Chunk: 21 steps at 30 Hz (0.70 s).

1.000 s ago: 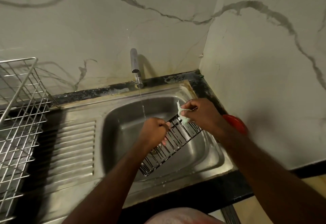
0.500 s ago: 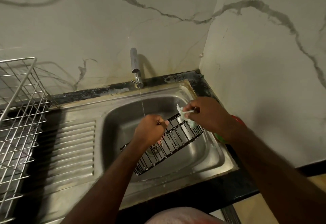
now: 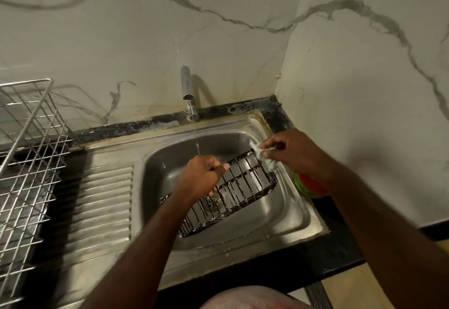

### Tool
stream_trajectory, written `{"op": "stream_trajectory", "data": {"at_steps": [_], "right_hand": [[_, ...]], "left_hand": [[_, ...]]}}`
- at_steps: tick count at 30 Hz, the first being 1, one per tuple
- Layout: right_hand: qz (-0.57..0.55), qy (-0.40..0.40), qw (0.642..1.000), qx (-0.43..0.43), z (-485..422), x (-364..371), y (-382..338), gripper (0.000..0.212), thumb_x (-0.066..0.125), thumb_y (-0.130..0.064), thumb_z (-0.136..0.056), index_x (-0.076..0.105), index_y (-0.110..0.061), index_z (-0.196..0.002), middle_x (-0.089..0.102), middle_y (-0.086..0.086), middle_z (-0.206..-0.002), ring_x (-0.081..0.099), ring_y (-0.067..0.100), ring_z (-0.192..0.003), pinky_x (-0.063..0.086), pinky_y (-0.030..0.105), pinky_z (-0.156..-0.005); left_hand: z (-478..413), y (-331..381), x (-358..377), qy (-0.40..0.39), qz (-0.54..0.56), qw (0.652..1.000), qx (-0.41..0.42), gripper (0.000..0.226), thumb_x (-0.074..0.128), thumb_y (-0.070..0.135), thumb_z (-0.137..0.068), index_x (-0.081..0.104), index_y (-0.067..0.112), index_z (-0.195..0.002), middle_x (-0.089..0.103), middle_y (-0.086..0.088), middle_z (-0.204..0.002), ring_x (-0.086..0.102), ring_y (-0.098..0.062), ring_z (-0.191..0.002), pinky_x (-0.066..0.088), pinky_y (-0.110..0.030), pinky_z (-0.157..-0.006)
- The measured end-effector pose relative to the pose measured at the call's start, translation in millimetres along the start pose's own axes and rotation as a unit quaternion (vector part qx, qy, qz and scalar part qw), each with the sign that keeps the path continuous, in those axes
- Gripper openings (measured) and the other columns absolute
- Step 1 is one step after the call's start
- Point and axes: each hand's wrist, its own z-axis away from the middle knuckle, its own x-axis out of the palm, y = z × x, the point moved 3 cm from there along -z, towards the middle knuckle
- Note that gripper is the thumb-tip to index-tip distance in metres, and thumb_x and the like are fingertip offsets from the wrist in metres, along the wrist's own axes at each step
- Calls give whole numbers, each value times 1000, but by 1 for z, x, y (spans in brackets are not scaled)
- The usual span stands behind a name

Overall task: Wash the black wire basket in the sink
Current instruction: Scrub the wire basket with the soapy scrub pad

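Note:
A black wire basket (image 3: 239,192), flecked with white foam, hangs tilted over the bowl of the steel sink (image 3: 298,214). My left hand (image 3: 202,176) grips its upper long rim near the middle. My right hand (image 3: 292,154) pinches a pale green soapy scrubber (image 3: 268,161) against the basket's far right corner. A thin stream of water falls from the tap (image 3: 188,96) just behind my left hand. The drain shows through the basket's wires.
A ribbed steel draining board (image 3: 97,206) lies left of the bowl. A silver wire dish rack (image 3: 26,163) stands at the far left. A red and green container (image 3: 309,187) sits on the black counter at the sink's right, partly behind my right forearm. Marble walls close the corner.
The basket has turned and swung so more of its side faces me. My right hand with the scrubber has shifted to the far right corner. My left hand keeps its grip.

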Motion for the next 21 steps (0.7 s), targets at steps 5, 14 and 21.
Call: {"op": "stream_trajectory", "data": {"at_steps": [5, 14, 21], "right_hand": [[85, -66, 994, 0, 12, 14, 10, 11, 72, -17, -86, 72, -19, -97, 71, -6, -100, 67, 1, -81, 49, 10, -65], [-22, 22, 999, -14, 7, 3, -7, 12, 73, -17, -85, 72, -19, -97, 73, -7, -97, 69, 1, -80, 53, 17, -75], [5, -140, 990, 0, 23, 9, -7, 11, 74, -14, -84, 73, -17, -94, 74, -4, -100, 71, 9, -84, 59, 29, -81]], "left_hand": [[0, -6, -3, 6, 9, 1000, -9, 24, 64, 35, -95, 65, 13, -85, 66, -3, -58, 54, -7, -38, 55, -31, -56], [-1, -12, -15, 1, 87, 996, -6, 26, 63, 24, -97, 62, 2, -82, 58, -1, -51, 48, -10, -37, 42, -21, -43], [3, -23, -22, 7, 112, 994, -1, 29, 67, 24, -94, 61, 5, -74, 55, -4, -50, 44, -10, -36, 39, -19, -39]]}}
